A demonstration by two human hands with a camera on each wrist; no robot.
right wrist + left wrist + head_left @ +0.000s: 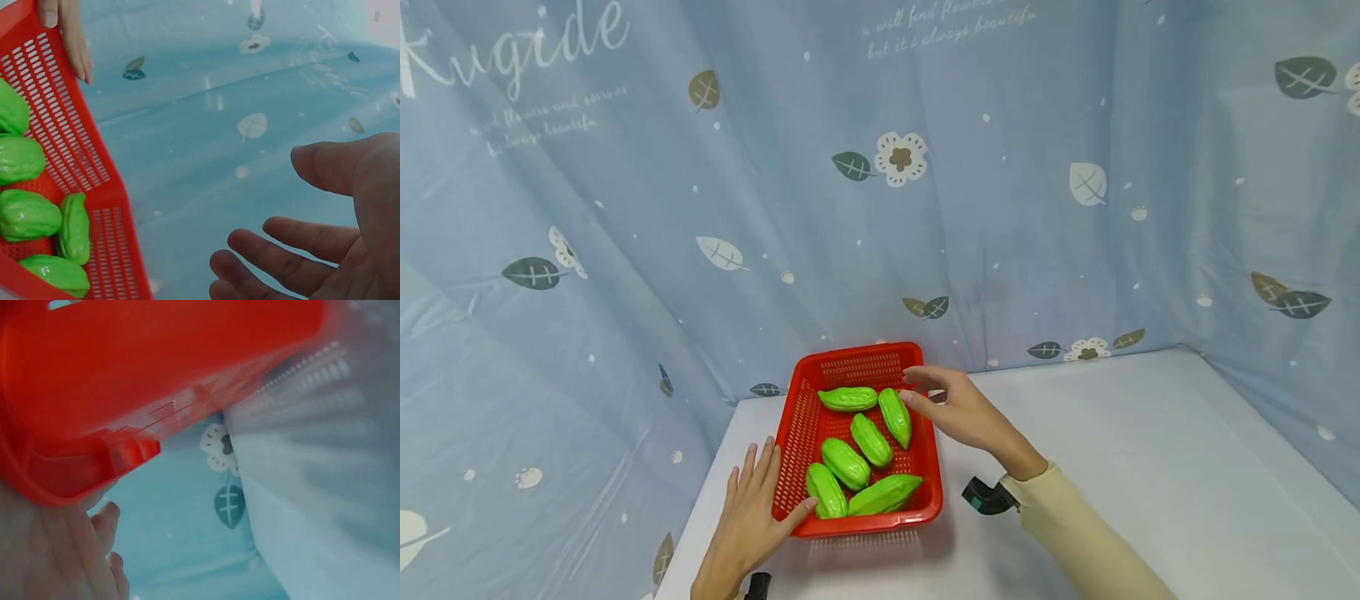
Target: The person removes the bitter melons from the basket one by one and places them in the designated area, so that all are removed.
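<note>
A red plastic basket (936, 467) with slotted walls holds several bright green, ridged gourds (871, 440), possibly bitter melons. My left hand (748, 508) lies along the basket's left side. Its fingers are straight and its thumb reaches onto the near-left corner of the rim. In the left wrist view, that hand (53, 550) touches the basket's rim from below. Over the far right rim hovers my right hand (958, 407), fingers loosely bent and thumb apart, holding nothing. The right wrist view shows this hand (325, 244) with a gap between thumb and fingers, beside the gourds (75, 228).
The basket stands on a white table (1120, 450), near its back left corner. Blue curtains (985, 208) printed with leaves and flowers hang behind the table and at both sides. A black wrist device (988, 496) sits by my right sleeve (1075, 525).
</note>
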